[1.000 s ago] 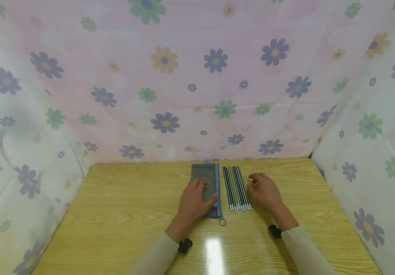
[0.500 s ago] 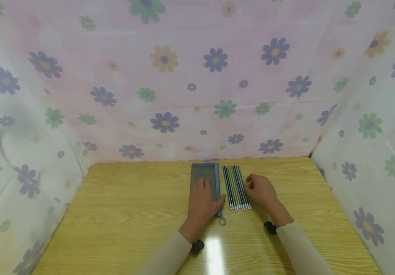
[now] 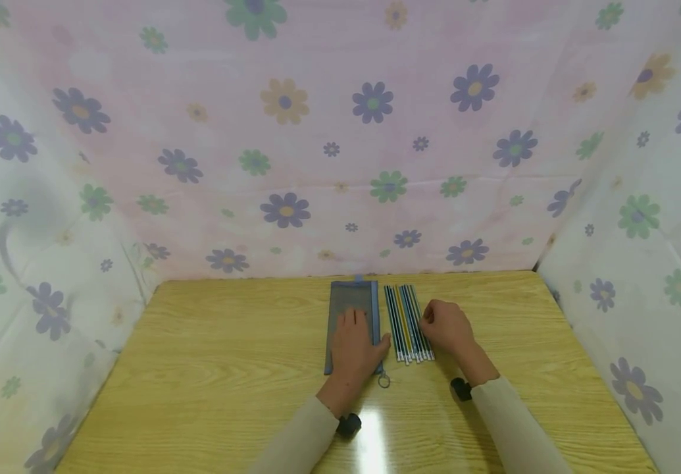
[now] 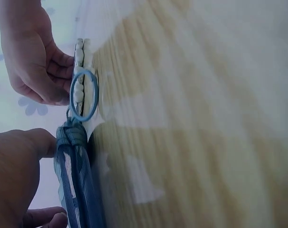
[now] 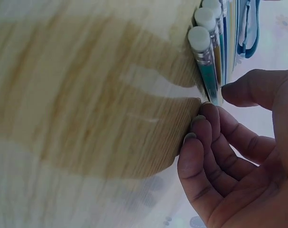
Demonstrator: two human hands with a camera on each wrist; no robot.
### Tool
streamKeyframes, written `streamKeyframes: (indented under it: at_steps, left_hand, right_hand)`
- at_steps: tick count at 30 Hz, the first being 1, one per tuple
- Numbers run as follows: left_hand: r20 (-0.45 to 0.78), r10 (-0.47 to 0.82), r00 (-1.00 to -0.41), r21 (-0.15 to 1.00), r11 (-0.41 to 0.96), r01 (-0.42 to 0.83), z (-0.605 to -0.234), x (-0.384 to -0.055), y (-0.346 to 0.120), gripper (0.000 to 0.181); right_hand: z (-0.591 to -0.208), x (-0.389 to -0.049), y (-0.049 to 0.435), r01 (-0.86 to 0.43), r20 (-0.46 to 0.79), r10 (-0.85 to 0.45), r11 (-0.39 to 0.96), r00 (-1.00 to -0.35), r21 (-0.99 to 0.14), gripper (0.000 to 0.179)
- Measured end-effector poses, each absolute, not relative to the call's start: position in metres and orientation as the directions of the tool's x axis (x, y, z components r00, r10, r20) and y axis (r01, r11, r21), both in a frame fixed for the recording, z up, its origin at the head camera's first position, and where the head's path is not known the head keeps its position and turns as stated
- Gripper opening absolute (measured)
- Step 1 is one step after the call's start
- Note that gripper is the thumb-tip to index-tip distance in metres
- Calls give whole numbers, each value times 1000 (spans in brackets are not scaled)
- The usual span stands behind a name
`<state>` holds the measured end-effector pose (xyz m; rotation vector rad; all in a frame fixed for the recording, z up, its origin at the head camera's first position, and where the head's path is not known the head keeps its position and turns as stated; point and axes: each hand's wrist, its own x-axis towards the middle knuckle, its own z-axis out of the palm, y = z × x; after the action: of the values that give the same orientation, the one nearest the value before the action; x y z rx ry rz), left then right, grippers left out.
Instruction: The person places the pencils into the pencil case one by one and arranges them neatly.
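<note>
Flowered cloth [image 3: 316, 148] stands behind and on both sides of the work area; the wood-grain table [image 3: 216, 368] fills the foreground and carries all items inspected. The blue-grey pouch [image 3: 346, 297] lies flat near the far edge of the table, its long axis running away from the person; the left hand [image 3: 353, 343] rests on it, palm down, fingers together and extended, thumb set apart over the pouch's right border; no grip on the pouch is evident.

The right hand [image 3: 447, 327] stands at the outer side of the pencils [image 3: 408, 324], fingers curled, thumb facing the forefinger; in the right wrist view the thumb tip and forefinger tip lie either side of the lower shaft of the outermost pencil [image 5: 209, 73], close together; whether they clamp it or merely touch it cannot be told.

Governing relation: the pencils lie side by side between pouch and right hand, just to the left of the right fingertips; their long axes run nearly parallel to the pouch, far ends leaning slightly left, white erasers [image 5: 200, 39] toward the person; the right hand is the nearer to the outermost pencil. A small ring [image 4: 84, 95] hangs off the pouch's near right corner.
</note>
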<state>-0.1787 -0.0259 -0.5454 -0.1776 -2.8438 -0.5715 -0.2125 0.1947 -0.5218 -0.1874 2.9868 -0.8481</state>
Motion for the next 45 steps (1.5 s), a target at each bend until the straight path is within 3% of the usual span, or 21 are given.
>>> streamKeyframes:
  at_steps: [3,8,11,18,23,45]
  left_hand:
    - [264,64,-962,375,912,164,-546,-178,-25,66]
    - [274,59,-960,417,892,174,-547,-177,-24,56]
    - [264,51,-963,469,866,174,-547,-177,-24,48]
    - [270,32,-962,562,806,185,-547,-173,-25,22]
    - [273,30,-962,627,752,202,-550,-170,-26,14]
    - [262,21,-965,709,674,208,-542,-171,-29,12]
  right_hand:
    - [-521,-214,194,-92,-12,-116,844,-993,-528,10]
    - [-521,-219,190,-46,-66,-98,835,-993,-549,43]
    - [-519,-221,188,-6,-101,-73,837,-992,-547,51]
    - [-516,-222,182,123,-180,38,863,-983,-490,42]
    - [-515,-220,179,170,-205,83,874,-975,-455,38]
    - [-509,-219,183,162,-175,85,852,-981,-498,44]
